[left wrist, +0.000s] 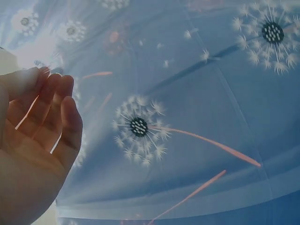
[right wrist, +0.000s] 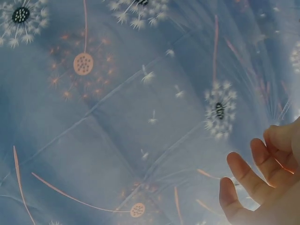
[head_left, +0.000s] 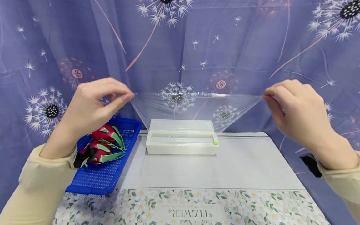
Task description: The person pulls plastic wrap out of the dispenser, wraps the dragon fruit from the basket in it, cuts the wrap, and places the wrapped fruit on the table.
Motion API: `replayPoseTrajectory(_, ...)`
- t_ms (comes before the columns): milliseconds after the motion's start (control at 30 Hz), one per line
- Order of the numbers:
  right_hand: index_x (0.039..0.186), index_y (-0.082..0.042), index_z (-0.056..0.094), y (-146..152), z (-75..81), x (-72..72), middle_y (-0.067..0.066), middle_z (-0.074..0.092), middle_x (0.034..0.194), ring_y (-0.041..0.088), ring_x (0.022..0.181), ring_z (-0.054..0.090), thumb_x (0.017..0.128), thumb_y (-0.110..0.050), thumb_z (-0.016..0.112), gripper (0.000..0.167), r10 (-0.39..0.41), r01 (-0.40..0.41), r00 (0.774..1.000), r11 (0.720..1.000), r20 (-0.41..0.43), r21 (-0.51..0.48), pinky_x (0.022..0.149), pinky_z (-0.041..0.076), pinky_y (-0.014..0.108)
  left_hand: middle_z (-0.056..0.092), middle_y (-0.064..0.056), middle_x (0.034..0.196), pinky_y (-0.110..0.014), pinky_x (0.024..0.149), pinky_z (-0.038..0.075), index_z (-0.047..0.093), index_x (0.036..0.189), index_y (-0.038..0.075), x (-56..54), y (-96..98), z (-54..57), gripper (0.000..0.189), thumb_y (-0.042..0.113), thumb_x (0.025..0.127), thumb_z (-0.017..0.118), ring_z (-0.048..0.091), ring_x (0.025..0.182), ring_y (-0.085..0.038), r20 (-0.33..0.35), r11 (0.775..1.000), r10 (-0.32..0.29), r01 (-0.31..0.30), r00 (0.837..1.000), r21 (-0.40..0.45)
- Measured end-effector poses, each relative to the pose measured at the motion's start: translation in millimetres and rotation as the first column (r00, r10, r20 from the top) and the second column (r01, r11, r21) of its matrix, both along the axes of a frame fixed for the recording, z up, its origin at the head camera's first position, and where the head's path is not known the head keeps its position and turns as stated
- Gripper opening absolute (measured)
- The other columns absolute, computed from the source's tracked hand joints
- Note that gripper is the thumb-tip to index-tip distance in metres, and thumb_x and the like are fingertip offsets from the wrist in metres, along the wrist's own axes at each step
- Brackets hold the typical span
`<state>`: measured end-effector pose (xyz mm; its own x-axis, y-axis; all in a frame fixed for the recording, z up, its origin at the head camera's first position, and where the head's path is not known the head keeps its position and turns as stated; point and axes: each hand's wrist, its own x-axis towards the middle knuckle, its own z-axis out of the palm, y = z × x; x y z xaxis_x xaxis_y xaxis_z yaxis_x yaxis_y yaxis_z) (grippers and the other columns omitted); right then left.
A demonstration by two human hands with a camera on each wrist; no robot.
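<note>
A clear sheet of plastic wrap (head_left: 194, 104) stretches between both hands above a white wrap dispenser box (head_left: 181, 148). My left hand (head_left: 97, 104) pinches one top corner of the film between thumb and forefinger. At the opposite corner, my right hand (head_left: 298, 109) pinches the film in the same way. The film narrows down toward the box, whose lid (head_left: 181, 125) stands raised at the back. Inside the box lies a roll, and a small green slider (head_left: 215, 143) sits at its right end. In the left wrist view the other fingers of the left hand (left wrist: 44, 117) are loosely bent.
A blue plastic basket (head_left: 92, 184) stands on the left, holding red and green dragon fruits (head_left: 102, 152) partly behind the left forearm. A flower-printed mat (head_left: 140, 203) covers the table's near part. Behind the table hangs a blue dandelion-patterned curtain (head_left: 225, 37).
</note>
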<state>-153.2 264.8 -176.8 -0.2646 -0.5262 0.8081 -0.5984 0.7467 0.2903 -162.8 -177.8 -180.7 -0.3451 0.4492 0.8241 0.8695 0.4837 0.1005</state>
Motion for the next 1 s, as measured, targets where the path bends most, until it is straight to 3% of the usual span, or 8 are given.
replayPoseTrajectory(200, 0.083, 0.006, 0.065, -5, -21.3, 28.9, 0.017, 0.063, 0.080, 0.038, 0.070, 0.056, 0.100, -0.023, 0.046, 0.038, 0.102, -0.102, 0.995, 0.993, -0.003, -0.051, 0.062, 0.038, 0.048, 0.070, -0.004, 0.089, -0.014, 0.074, 0.047, 0.074, 0.091, 0.002, 33.9, -0.5, -24.2, 0.035, 0.032, 0.099, 0.059, 0.062, 0.084, -0.005, -0.006, 0.989, -0.145, 0.145, 0.989, 0.008)
replayPoseTrajectory(433, 0.078, 0.003, 0.065, -11, -51.9, 50.2, 0.013, 0.064, 0.079, 0.031, 0.069, 0.056, 0.102, -0.024, 0.048, 0.041, 0.250, -0.250, 0.968, 0.967, 0.012, -0.046, 0.072, 0.039, 0.036, 0.069, -0.005, 0.094, -0.015, 0.079, 0.049, 0.072, 0.097, 0.004, 57.9, 0.4, -61.4, 0.023, 0.021, 0.100, 0.057, 0.063, 0.087, -0.010, 0.046, 0.963, -0.265, 0.267, 0.963, -0.036)
replayPoseTrajectory(567, 0.079, 0.001, 0.066, -11, -72.9, 62.3, 0.009, 0.064, 0.082, 0.028, 0.074, 0.057, 0.103, -0.022, 0.046, 0.039, 0.326, -0.328, 0.942, 0.945, 0.080, 0.005, 0.088, 0.039, 0.027, 0.067, -0.004, 0.097, -0.018, 0.080, 0.049, 0.070, 0.102, 0.005, 66.1, 0.6, -84.0, 0.016, 0.014, 0.099, 0.058, 0.063, 0.086, -0.012, 0.114, 0.927, -0.367, 0.374, 0.923, -0.042)
replayPoseTrajectory(667, 0.083, -0.001, 0.066, -9, -91.0, 70.9, 0.006, 0.064, 0.085, 0.025, 0.078, 0.057, 0.104, -0.018, 0.045, 0.034, 0.390, -0.397, 0.911, 0.917, 0.132, 0.033, 0.092, 0.036, 0.025, 0.066, -0.003, 0.099, -0.020, 0.078, 0.050, 0.069, 0.105, 0.006, 72.0, -0.6, -102.0, 0.013, 0.009, 0.098, 0.060, 0.062, 0.087, -0.012, 0.162, 0.895, -0.430, 0.443, 0.888, -0.055)
replayPoseTrajectory(867, 0.092, -0.007, 0.066, -1, -130.9, 82.7, -0.001, 0.061, 0.094, 0.017, 0.084, 0.055, 0.104, -0.017, 0.044, 0.027, 0.410, -0.437, 0.873, 0.898, 0.264, 0.052, 0.087, 0.036, 0.028, 0.064, 0.002, 0.103, -0.018, 0.079, 0.049, 0.067, 0.110, 0.012, 81.8, -9.0, -143.4, 0.017, 0.006, 0.094, 0.064, 0.060, 0.091, -0.008, 0.269, 0.884, -0.428, 0.462, 0.863, -0.078)
replayPoseTrajectory(933, 0.095, -0.010, 0.065, 2, -146.0, 84.2, -0.004, 0.060, 0.097, 0.014, 0.087, 0.054, 0.105, -0.018, 0.043, 0.026, 0.388, -0.428, 0.867, 0.901, 0.312, 0.072, 0.086, 0.036, 0.027, 0.064, 0.003, 0.105, -0.018, 0.079, 0.049, 0.066, 0.111, 0.015, 83.0, -13.4, -157.3, 0.021, 0.005, 0.093, 0.066, 0.060, 0.092, -0.007, 0.325, 0.885, -0.416, 0.460, 0.849, -0.070)
replayPoseTrajectory(1000, 0.094, -0.014, 0.064, 3, -162.6, 84.1, -0.008, 0.059, 0.097, 0.011, 0.088, 0.054, 0.105, -0.020, 0.041, 0.027, 0.365, -0.419, 0.864, 0.903, 0.347, 0.092, 0.085, 0.037, 0.026, 0.063, 0.005, 0.107, -0.018, 0.080, 0.049, 0.066, 0.112, 0.018, 83.4, -17.4, -170.1, 0.025, 0.002, 0.092, 0.066, 0.060, 0.093, -0.007, 0.400, 0.883, -0.402, 0.464, 0.824, -0.069)
